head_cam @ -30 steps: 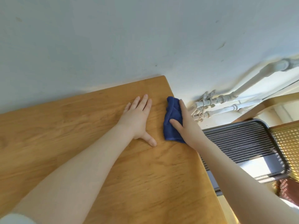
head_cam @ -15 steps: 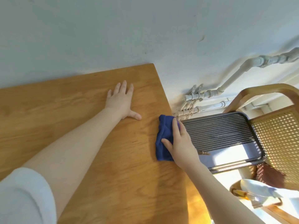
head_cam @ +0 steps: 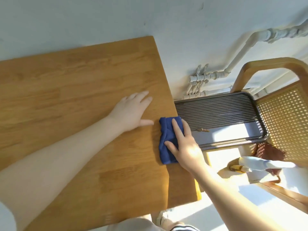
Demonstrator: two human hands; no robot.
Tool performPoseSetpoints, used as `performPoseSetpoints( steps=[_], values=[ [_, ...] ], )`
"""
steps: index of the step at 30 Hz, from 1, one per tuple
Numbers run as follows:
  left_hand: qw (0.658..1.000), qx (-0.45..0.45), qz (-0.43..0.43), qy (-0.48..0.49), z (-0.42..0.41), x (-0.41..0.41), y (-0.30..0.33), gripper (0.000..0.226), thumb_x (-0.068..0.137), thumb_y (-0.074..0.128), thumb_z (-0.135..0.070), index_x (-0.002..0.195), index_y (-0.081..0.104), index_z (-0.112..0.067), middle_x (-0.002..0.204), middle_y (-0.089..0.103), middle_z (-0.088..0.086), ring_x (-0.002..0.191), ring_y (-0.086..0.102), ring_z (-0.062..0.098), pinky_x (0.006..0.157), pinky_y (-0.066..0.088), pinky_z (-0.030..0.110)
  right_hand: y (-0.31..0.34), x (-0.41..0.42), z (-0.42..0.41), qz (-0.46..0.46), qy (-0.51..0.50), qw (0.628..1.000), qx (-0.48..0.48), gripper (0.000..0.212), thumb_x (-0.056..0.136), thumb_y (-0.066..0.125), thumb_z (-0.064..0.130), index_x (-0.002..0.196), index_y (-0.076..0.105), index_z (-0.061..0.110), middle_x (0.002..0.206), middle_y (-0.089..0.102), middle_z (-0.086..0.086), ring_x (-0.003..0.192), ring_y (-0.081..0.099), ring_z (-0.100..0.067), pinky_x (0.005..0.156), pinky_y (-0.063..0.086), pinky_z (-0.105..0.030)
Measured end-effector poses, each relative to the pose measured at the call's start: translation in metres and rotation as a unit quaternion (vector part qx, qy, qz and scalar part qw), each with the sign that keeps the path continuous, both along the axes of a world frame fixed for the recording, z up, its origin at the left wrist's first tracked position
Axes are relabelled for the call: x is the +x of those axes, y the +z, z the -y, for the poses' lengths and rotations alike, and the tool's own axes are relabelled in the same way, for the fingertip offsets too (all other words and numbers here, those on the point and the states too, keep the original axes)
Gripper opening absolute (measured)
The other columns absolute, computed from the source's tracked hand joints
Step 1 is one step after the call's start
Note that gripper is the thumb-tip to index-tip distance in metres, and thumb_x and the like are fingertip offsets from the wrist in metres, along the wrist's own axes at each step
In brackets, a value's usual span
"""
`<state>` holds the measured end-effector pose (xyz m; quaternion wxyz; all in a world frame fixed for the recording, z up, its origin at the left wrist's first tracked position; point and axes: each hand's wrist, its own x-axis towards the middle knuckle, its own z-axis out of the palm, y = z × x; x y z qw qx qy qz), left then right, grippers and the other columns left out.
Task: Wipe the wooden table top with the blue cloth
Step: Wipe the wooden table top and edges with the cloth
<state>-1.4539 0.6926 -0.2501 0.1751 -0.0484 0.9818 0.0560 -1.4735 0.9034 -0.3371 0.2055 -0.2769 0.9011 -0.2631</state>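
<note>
Blue cloth point(head_cam: 167, 140) sits folded at the right edge of the wooden table top point(head_cam: 80, 90), roughly mid-length of that edge. Our right hand point(head_cam: 183, 145) lies flat on it, fingers straight and slightly spread, thumb on the cloth's near part. No pinch, just downward pressure, which suits dragging the cloth along the edge. Part of the palm overhangs the table edge.

Our left hand point(head_cam: 131, 112) rests flat on the wood just left of the cloth, fingers together pointing far-right, thumb out toward the cloth but apart from it. We read that as bracing while we lean over.

We judge the step as wiping the right edge strip; no way to tell from the surface how much is done.

To the right, below table level, a dark ribbed tray point(head_cam: 221, 117) sits on a cane chair point(head_cam: 283, 117), right beside the table edge. It holds a small brown scrap point(head_cam: 202, 130), probably debris; otherwise bare ribs. Placement likely catches what gets swept off.

Near-right: white and brown items point(head_cam: 266, 165) on another seat, too blurred to identify. White pipes point(head_cam: 216, 75) run on the far wall.
</note>
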Motion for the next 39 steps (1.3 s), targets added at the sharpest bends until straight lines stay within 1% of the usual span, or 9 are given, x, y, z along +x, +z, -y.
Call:
performPoseSetpoints(
  steps=[5, 11, 15, 18, 20, 27, 31, 37, 39],
  values=[
    [0.996, 0.071, -0.012, 0.053, -0.051, 0.074, -0.021, 0.055, 0.094, 0.045, -0.041, 0.14, 0.035, -0.012, 0.145, 0.029, 0.004, 0.139, 0.016, 0.017, 0.109, 0.029, 0.038, 0.006, -0.011, 0.001, 0.016, 0.02, 1.0, 0.015, 0.077, 0.088, 0.051, 0.051, 0.148, 0.007, 0.033, 0.158, -0.002, -0.006, 0.137, 0.029, -0.028, 0.09, 0.043, -0.038],
    [0.995, 0.011, 0.087, 0.041, -0.076, 0.137, -0.039, 0.12, 0.065, 0.056, -0.076, 0.149, -0.006, -0.017, 0.156, -0.02, 0.002, 0.143, -0.014, 0.019, 0.113, -0.004, 0.032, 0.002, 0.013, -0.024, 0.033, 0.028, 0.998, -0.049, 0.081, 0.087, 0.058, 0.043, 0.149, 0.009, 0.025, 0.157, 0.0, -0.01, 0.141, 0.02, -0.027, 0.099, 0.039, -0.038],
    [0.996, -0.029, 0.077, 0.034, -0.077, 0.127, -0.039, 0.131, 0.055, 0.065, -0.074, 0.149, -0.001, -0.012, 0.157, -0.011, 0.008, 0.145, -0.003, 0.023, 0.116, 0.005, 0.033, -0.002, 0.06, -0.075, 0.05, 0.064, 0.997, -0.009, 0.08, 0.087, 0.056, 0.045, 0.149, 0.01, 0.022, 0.157, -0.004, -0.013, 0.14, 0.023, -0.032, 0.097, 0.042, -0.039],
    [0.996, -0.026, 0.077, 0.043, -0.079, 0.126, -0.037, 0.133, 0.052, 0.069, -0.073, 0.15, 0.002, -0.013, 0.158, -0.008, 0.008, 0.145, 0.0, 0.023, 0.115, 0.009, 0.034, -0.012, 0.08, -0.094, -0.114, 0.165, 0.979, 0.027, 0.074, 0.086, 0.043, 0.052, 0.143, 0.026, 0.008, 0.15, 0.018, -0.028, 0.137, 0.022, -0.046, 0.109, 0.03, -0.051],
    [0.995, -0.027, 0.08, 0.05, -0.082, 0.129, -0.037, 0.132, 0.053, 0.069, -0.071, 0.15, 0.001, -0.013, 0.158, -0.01, 0.007, 0.145, -0.001, 0.022, 0.115, 0.008, 0.034, -0.016, 0.082, -0.1, -0.205, 0.264, 0.94, 0.074, 0.074, 0.085, 0.038, 0.055, 0.141, 0.028, 0.009, 0.148, 0.03, -0.023, 0.137, 0.02, -0.044, 0.11, 0.021, -0.056],
    [0.995, -0.01, 0.049, 0.082, -0.074, 0.146, -0.037, 0.114, 0.068, 0.069, -0.059, 0.15, 0.0, -0.019, 0.157, -0.016, 0.003, 0.144, -0.008, 0.02, 0.116, 0.001, 0.036, -0.014, 0.096, -0.061, -0.317, 0.417, 0.85, 0.053, 0.075, 0.076, 0.061, 0.05, 0.139, 0.037, 0.018, 0.144, 0.043, -0.008, 0.131, 0.041, -0.032, 0.108, 0.023, -0.044],
    [0.974, 0.086, 0.027, 0.206, -0.053, 0.198, -0.031, 0.089, 0.081, 0.066, -0.043, 0.149, 0.012, -0.027, 0.155, -0.019, -0.008, 0.142, -0.016, 0.012, 0.114, 0.005, 0.048, -0.018, 0.113, -0.043, -0.357, 0.45, 0.817, 0.053, 0.068, 0.084, 0.054, 0.046, 0.142, 0.029, 0.02, 0.147, 0.039, -0.006, 0.134, 0.038, -0.029, 0.109, 0.019, -0.042],
    [0.957, 0.055, -0.027, 0.283, -0.038, 0.273, -0.031, 0.055, 0.094, 0.049, -0.03, 0.145, 0.031, -0.018, 0.158, 0.005, -0.003, 0.144, -0.002, 0.015, 0.114, 0.011, 0.047, -0.009, 0.167, 0.028, -0.317, 0.518, 0.793, 0.049, 0.066, 0.085, 0.056, 0.043, 0.143, 0.033, 0.024, 0.149, 0.035, -0.004, 0.137, 0.033, -0.028, 0.112, 0.023, -0.043],
    [0.943, 0.06, -0.062, 0.32, -0.038, 0.288, -0.03, 0.048, 0.096, 0.045, -0.023, 0.143, 0.035, -0.014, 0.157, 0.014, 0.0, 0.144, 0.004, 0.016, 0.113, 0.014, 0.045, -0.003, 0.186, 0.055, -0.3, 0.547, 0.78, 0.05, 0.068, 0.091, 0.049, 0.044, 0.148, 0.02, 0.023, 0.155, 0.02, -0.005, 0.143, 0.018, -0.029, 0.115, 0.011, -0.043]
  ],
)
